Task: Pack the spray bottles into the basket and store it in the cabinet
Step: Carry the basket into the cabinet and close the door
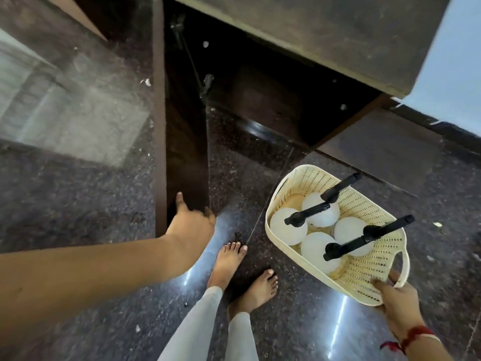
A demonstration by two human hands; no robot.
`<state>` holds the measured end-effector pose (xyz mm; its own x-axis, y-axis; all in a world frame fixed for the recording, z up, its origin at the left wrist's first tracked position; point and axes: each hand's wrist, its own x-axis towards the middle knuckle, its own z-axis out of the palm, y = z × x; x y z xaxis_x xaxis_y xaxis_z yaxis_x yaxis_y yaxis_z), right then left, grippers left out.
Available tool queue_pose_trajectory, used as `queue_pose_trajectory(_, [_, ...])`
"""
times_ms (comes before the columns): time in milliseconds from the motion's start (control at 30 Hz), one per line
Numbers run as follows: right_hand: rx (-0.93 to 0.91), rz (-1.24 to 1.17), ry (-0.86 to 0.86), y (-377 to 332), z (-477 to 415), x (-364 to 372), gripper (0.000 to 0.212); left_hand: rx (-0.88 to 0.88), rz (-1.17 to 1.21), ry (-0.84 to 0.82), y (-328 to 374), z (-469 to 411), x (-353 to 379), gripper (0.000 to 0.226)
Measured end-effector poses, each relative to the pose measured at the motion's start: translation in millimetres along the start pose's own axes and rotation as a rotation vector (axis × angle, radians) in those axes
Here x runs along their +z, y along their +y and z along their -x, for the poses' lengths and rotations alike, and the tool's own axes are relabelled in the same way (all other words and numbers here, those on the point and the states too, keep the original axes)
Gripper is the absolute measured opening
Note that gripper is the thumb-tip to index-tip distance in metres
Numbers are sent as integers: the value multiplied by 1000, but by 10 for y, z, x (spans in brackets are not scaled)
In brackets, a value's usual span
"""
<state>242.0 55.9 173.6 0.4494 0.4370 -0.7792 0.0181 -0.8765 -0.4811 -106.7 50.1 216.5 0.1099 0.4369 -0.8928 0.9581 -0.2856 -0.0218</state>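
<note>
A cream perforated plastic basket [369, 204] hangs above the floor at the lower right, tilted. Several white spray bottles [285, 226] with black trigger heads stand inside it. My right hand [395, 298] grips the basket's near rim beside its handle. My left hand [191, 225] reaches forward to the bottom edge of the dark brown cabinet door [186, 152], which stands swung open; its fingers touch or curl on that edge. Behind the door the cabinet opening [273, 100] is dark and looks bare.
A dark stone countertop [325, 35] overhangs the cabinet at the top. The floor is polished dark granite [78, 204] with light reflections. My two bare feet [244, 272] stand just in front of the open door. A pale wall shows at the upper right.
</note>
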Motion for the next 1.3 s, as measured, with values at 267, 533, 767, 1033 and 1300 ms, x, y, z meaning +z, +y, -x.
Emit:
queue_pose_trajectory(267, [-49,106,-94,-256,55,638,44,-28,447,30,244,-555,781,49])
queue_pose_trajectory(533, [-98,153,-162,-490,62,1226,40,-540,-21,152,-1802,181,662,61])
queue_pose_trajectory(767, [-89,130,-149,-642,-10,1599,33,-687,-66,131,-2465,245,557,68])
queue_pose_trajectory(1033, [-80,155,-138,-824,-118,1755,31,-709,-32,126,-2472,16,531,67])
queue_pose_trajectory(1300, [-94,142,-120,-1076,-198,2012,30,-244,767,87,-2089,-585,38,91])
